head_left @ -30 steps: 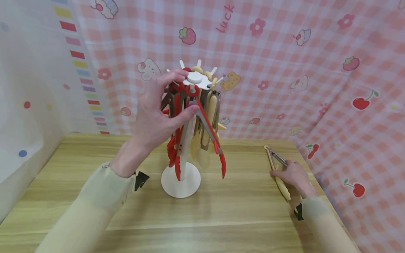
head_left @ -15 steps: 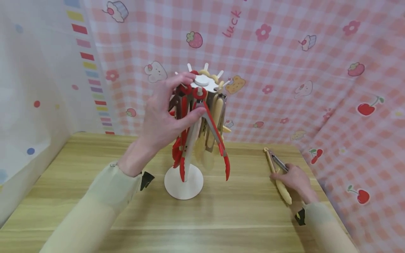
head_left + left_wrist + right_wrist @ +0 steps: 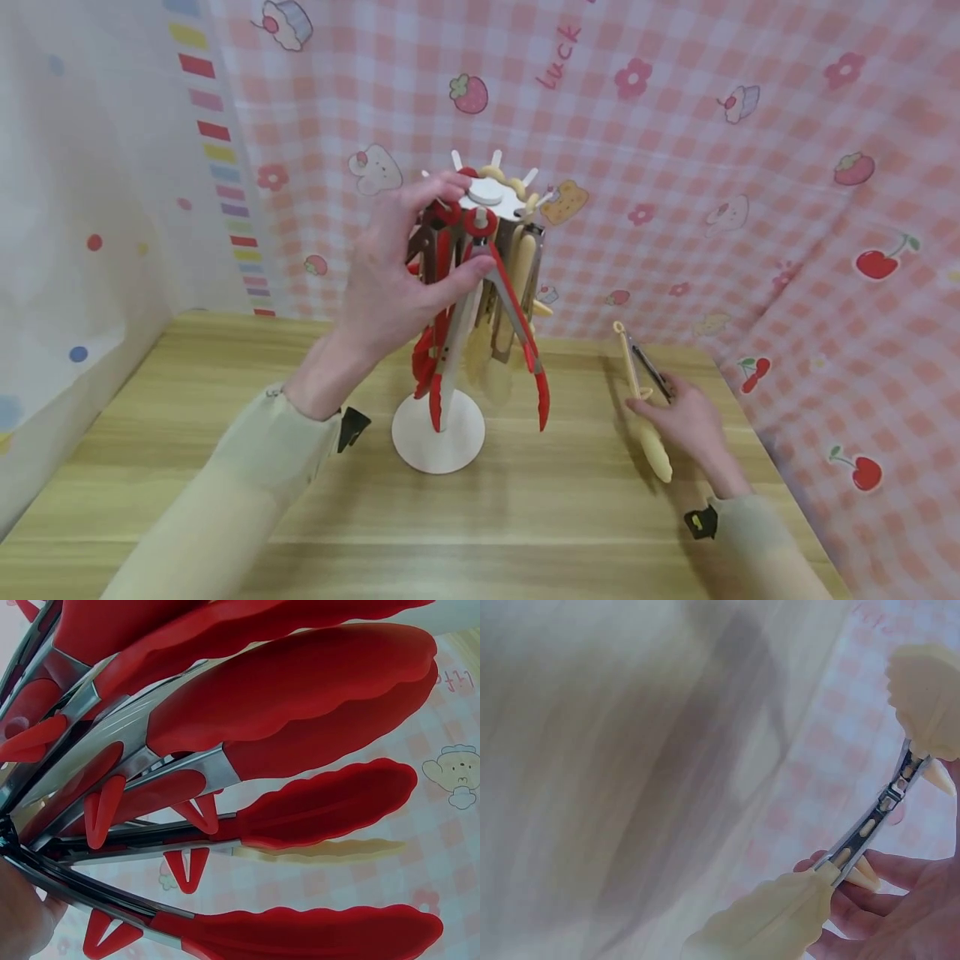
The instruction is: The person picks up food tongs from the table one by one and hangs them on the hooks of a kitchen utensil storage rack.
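Observation:
My left hand (image 3: 390, 283) grips the top of a white hanging rack (image 3: 498, 197), its fingers over the disc and its thumb against a pair of red-tipped tongs (image 3: 543, 404). Several red tongs (image 3: 330, 802) hang around the post and fill the left wrist view. Cream tongs (image 3: 527, 258) hang on the rack's right and far side. At the right of the table, my right hand (image 3: 690, 421) holds another pair of cream tongs (image 3: 655, 454) by its arms, spread slightly, ring end pointing away. The right wrist view shows its two scalloped heads (image 3: 772, 915) and metal arms.
The rack stands on a round white base (image 3: 442, 450) on a wooden table (image 3: 525, 500). A pink checked cloth (image 3: 660, 167) hangs behind and along the right side, with a white cloth (image 3: 82, 200) at the left.
My right hand has moved the cream tongs a little leftward and up off the table. My left hand keeps its hold on the rack. The head view has shifted slightly.

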The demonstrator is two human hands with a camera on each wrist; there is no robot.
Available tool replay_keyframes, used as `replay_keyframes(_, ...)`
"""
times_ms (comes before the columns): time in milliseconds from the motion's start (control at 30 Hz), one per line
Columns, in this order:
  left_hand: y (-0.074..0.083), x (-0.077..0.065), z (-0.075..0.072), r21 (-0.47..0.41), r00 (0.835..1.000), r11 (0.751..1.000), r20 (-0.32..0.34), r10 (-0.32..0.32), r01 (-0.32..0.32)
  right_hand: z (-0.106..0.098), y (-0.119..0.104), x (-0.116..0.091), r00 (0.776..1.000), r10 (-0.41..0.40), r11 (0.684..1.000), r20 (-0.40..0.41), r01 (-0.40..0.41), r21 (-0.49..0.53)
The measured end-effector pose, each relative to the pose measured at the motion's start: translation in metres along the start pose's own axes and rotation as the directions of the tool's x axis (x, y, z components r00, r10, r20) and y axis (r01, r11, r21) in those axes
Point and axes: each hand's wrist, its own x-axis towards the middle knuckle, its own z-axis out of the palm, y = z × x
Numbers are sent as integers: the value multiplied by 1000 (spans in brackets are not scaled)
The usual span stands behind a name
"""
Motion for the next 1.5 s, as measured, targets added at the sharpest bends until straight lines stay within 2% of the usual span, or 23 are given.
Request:
replay_keyframes(400, 1, 1, 1, 8, 1000, 1000, -14, -1, 1, -5, -36, -16, 991, -64, 992, -117, 77, 104)
replay_keyframes(600, 1, 1, 1, 2, 1000, 1000, -12, -6, 6, -2, -49, -23, 969, -127, 981, -211, 155, 120)
replay_keyframes(800, 1, 0, 2, 5, 1000, 1000, -10, -10, 10, 2, -59, -28, 950, -140, 974, -278, 182, 134)
replay_keyframes(1133, 1, 1, 1, 19, 1000, 1000, -6, -18, 18, -1, -76, -40, 933, -156, 953, -323, 228, 200)
replay_keyframes(1500, 1, 0, 2, 13, 1000, 1000, 0, -25, 25, -6, -95, -51, 888, -203, 915, -413, 322, 242)
